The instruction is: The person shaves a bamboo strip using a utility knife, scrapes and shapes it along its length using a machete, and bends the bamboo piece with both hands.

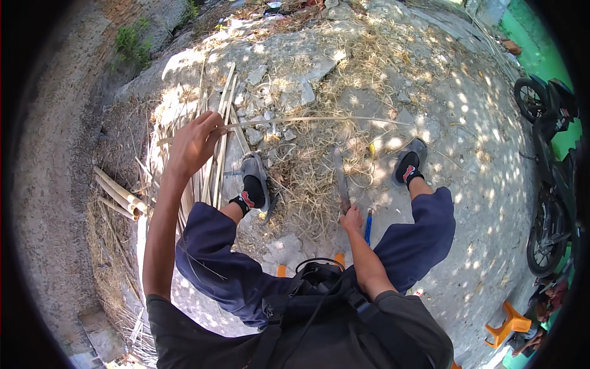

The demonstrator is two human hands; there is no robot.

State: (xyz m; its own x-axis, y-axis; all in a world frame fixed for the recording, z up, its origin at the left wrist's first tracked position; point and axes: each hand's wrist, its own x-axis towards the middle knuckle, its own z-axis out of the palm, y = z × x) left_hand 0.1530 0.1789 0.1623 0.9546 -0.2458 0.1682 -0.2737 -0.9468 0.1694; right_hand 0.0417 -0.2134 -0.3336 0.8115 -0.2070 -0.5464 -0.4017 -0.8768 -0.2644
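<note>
My left hand (198,142), raised at the left, is closed round a long thin strip of split bamboo (319,118). The strip reaches rightward across the ground in front of me and tapers at its far end. In my right hand (352,219), low between my knees, is the handle of a machete (340,175), its long dull blade pointing away from me. Blade and strip look apart. Curly bamboo shavings (316,160) lie heaped between my feet. Beside my right hand is a slim blue object (369,227) whose kind I cannot make out.
More split bamboo strips (226,132) lie by my left foot, with cut bamboo poles (117,192) farther left. Stone pieces (307,92) are scattered ahead. On the right stands a motorcycle (544,190); an orange plastic stool (509,325) and a person (538,329) are at the lower right.
</note>
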